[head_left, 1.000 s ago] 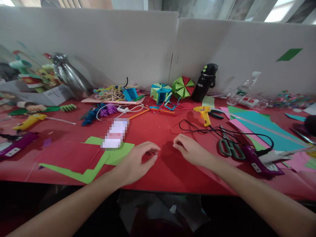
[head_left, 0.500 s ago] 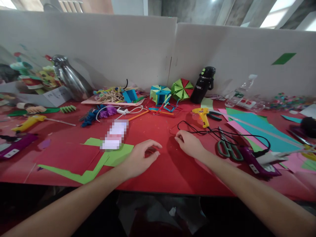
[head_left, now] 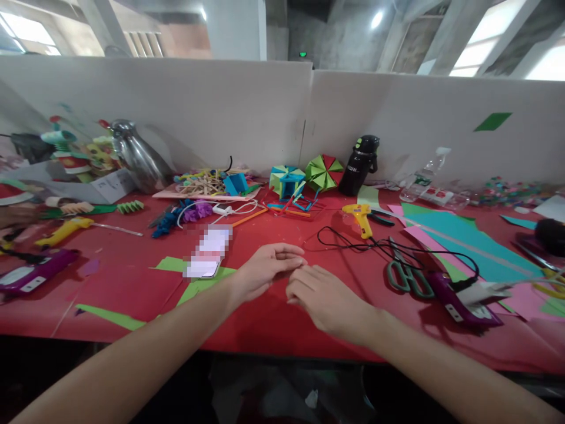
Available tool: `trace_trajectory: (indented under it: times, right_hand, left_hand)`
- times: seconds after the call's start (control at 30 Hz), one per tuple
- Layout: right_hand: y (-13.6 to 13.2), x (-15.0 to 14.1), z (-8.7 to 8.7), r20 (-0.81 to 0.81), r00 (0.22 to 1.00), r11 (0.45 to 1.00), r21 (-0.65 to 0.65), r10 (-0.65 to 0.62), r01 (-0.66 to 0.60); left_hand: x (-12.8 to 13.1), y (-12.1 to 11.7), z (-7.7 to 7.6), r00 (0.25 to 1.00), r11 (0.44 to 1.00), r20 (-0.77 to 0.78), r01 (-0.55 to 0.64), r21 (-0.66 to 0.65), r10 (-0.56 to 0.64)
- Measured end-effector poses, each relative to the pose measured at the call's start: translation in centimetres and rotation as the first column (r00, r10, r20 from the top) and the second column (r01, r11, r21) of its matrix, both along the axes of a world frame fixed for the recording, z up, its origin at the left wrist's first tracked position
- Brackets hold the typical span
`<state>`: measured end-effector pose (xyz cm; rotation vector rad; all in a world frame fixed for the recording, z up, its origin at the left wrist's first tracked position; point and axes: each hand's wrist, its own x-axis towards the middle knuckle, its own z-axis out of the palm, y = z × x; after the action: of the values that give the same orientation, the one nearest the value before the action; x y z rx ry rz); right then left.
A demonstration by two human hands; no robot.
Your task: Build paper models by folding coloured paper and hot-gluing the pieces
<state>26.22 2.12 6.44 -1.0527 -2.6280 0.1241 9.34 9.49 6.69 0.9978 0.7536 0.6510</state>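
Phone (head_left: 210, 250) in the head view is lying partly over some green paper (head_left: 194, 287) on the red desk (head_left: 265, 335), near the left hand (head_left: 267, 271). That one's bent right up against the right hand (head_left: 329, 300), knuckles up, fingers curled. Can't tell if either grip's open or closed, tbh. Yellow glue gun (head_left: 362, 221) and scissors (head_left: 408, 275) sit off to the right.

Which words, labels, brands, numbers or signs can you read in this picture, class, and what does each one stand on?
"WN": on the black flask; the lettering around it is unclear.
Upright clear bottle, label: too small to read.
Red and white label: too small to read.
White box, marking: too blurred.
Phone, screen: pixelated, unreadable.
Green sign: too small.
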Motion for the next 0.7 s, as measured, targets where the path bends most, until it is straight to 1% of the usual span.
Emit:
trace_trajectory:
  times: [0.07, 0.13, 0.17, 0.23, 0.3, 0.37, 0.4, 0.47, 0.5, 0.53, 0.57, 0.63, 0.7]
  right_hand:
    - [-0.5, 0.1, 0.4, 0.055, 0.995, 0.996, 0.009, 0.084, -0.084]
    - [-0.9, 0.4, 0.8, 0.036, 0.991, 0.991, -0.013, 0.131, -0.131]
    - [-1.1, 0.6, 1.0, 0.006, 0.992, 0.991, -0.019, 0.130, -0.129]
    - [-1.3, 0.9, 1.4, -0.078, 0.994, 0.996, -0.029, 0.082, -0.084]
    - [-1.3, 1.2, 1.6, -0.180, 0.983, 0.996, -0.075, 0.032, -0.046]
    - [-0.9, 1.5, 1.6, -0.292, 0.956, 0.990, -0.135, -0.011, -0.030]
    - [-0.6, 1.8, 1.4, -0.349, 0.936, 0.989, -0.144, -0.034, -0.018]
    - [0.3, 2.5, 1.0, -0.445, 0.889, 0.992, -0.113, -0.108, 0.064]
    - [0.8, 3.0, 0.7, -0.466, 0.872, 0.988, -0.092, -0.149, 0.120]
    - [1.3, 3.5, 0.4, -0.461, 0.866, 0.981, -0.087, -0.193, 0.172]
    - [1.7, 4.0, 0.0, -0.425, 0.873, 0.970, -0.112, -0.241, 0.213]
    - [2.3, 4.8, -0.6, -0.289, 0.905, 0.939, -0.242, -0.311, 0.245]
    - [2.6, 5.2, -1.0, -0.159, 0.936, 0.899, -0.366, -0.315, 0.240]
  left_hand:
    - [-0.9, 0.0, 0.3, 0.997, 0.999, 0.052, -0.052, 0.000, 0.052]
    - [-2.1, -0.1, 0.5, 0.989, 0.994, 0.105, -0.105, 0.005, 0.104]
    - [-2.7, -0.2, 0.6, 0.986, 0.993, 0.122, -0.117, 0.006, 0.115]
    - [-3.7, -0.4, 0.7, 0.987, 0.994, 0.125, -0.105, -0.001, 0.104]
    - [-4.2, -0.8, 0.8, 0.994, 0.999, 0.097, -0.041, -0.013, 0.042]
    - [-4.3, -1.2, 1.0, 0.996, 0.998, 0.072, 0.059, -0.019, -0.057]
    - [-4.3, -1.4, 1.1, 0.992, 0.993, 0.062, 0.113, -0.018, -0.111]
    - [-4.2, -1.7, 1.5, 0.980, 0.980, 0.034, 0.196, -0.012, -0.196]
    - [-4.2, -1.9, 1.7, 0.973, 0.973, 0.010, 0.230, -0.008, -0.230]
    - [-4.1, -2.1, 1.9, 0.962, 0.963, -0.020, 0.271, -0.005, -0.271]
    - [-4.1, -2.3, 2.1, 0.946, 0.948, -0.053, 0.319, -0.006, -0.319]
    - [-4.2, -2.6, 2.2, 0.897, 0.904, -0.122, 0.427, -0.018, -0.426]
    - [-4.3, -3.0, 2.2, 0.828, 0.847, -0.190, 0.531, -0.033, -0.527]
